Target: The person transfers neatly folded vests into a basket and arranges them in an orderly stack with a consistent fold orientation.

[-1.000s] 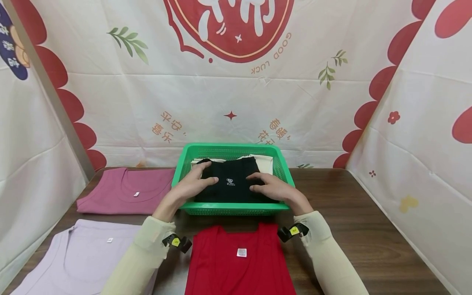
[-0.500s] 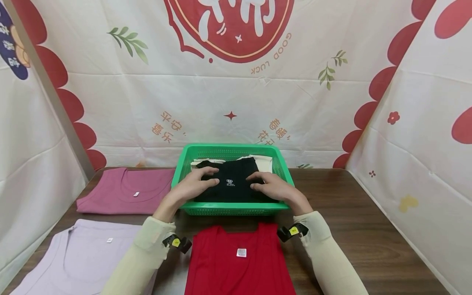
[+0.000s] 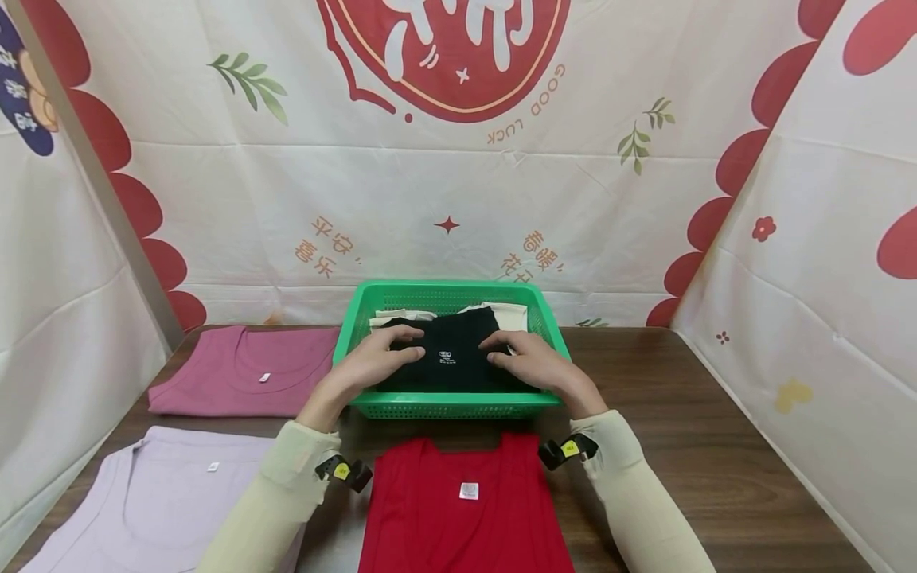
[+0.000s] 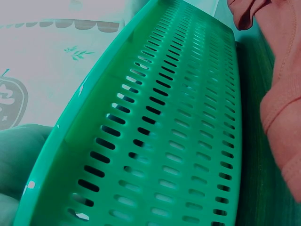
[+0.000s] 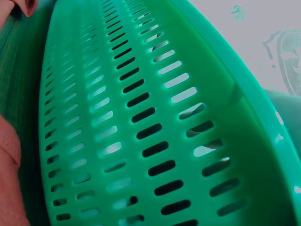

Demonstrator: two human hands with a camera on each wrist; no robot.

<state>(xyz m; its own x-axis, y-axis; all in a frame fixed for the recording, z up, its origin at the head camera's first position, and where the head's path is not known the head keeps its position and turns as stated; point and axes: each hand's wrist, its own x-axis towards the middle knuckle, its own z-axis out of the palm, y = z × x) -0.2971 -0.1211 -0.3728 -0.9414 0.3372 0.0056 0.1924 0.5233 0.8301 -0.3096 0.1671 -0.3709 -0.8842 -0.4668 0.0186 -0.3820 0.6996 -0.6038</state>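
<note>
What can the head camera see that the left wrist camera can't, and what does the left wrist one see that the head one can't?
Only the head view shows the lilac sleeveless cloth top, the right hand and the small white print on the black folded cloth garment.

Only the left wrist view shows the long rounded shape of the slots; in the head view they're tiny specks.

Both show the green plastic basket and the white printed cloth backdrop.
</note>
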